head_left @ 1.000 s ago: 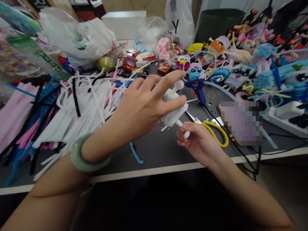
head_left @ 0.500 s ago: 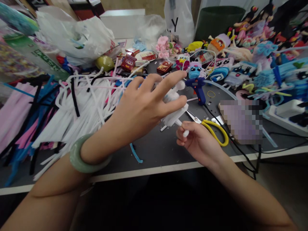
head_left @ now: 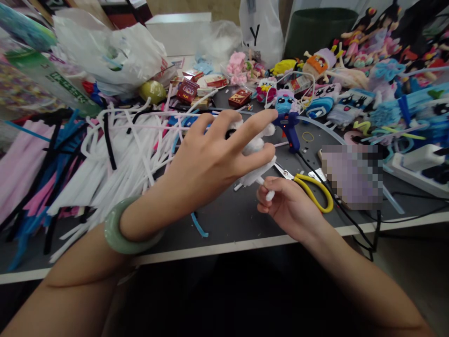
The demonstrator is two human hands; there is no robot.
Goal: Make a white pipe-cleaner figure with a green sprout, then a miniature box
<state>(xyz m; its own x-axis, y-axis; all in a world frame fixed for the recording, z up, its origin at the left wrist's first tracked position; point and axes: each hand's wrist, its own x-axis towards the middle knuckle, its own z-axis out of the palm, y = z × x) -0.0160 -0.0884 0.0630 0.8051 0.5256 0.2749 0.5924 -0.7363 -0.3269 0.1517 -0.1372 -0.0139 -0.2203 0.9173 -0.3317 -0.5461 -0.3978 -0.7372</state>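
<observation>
A fuzzy white craft piece [head_left: 253, 146] hangs above the dark table, partly hidden behind my left hand [head_left: 213, 152]. The fingers of my left hand curve round its top and side, with a green bangle on that wrist. A short white stem [head_left: 269, 195] sticks out at the lower end of the piece. My right hand [head_left: 286, 201] pinches this stem between thumb and fingers. Just right of the piece lie scissors with yellow handles [head_left: 317, 192] and a blue glue gun [head_left: 289, 131].
Bundles of white, pink, blue and black pipe cleaners [head_left: 115, 159] cover the left side. Fuzzy dolls [head_left: 354, 105] crowd the back right. A phone-like object [head_left: 351, 178], black cables and a white power strip [head_left: 417, 171] lie at the right. Plastic bags [head_left: 112, 51] stand behind.
My left hand has shifted slightly right and down with the white piece, its index fingertip now over the glue gun's rear. My right hand has barely moved.
</observation>
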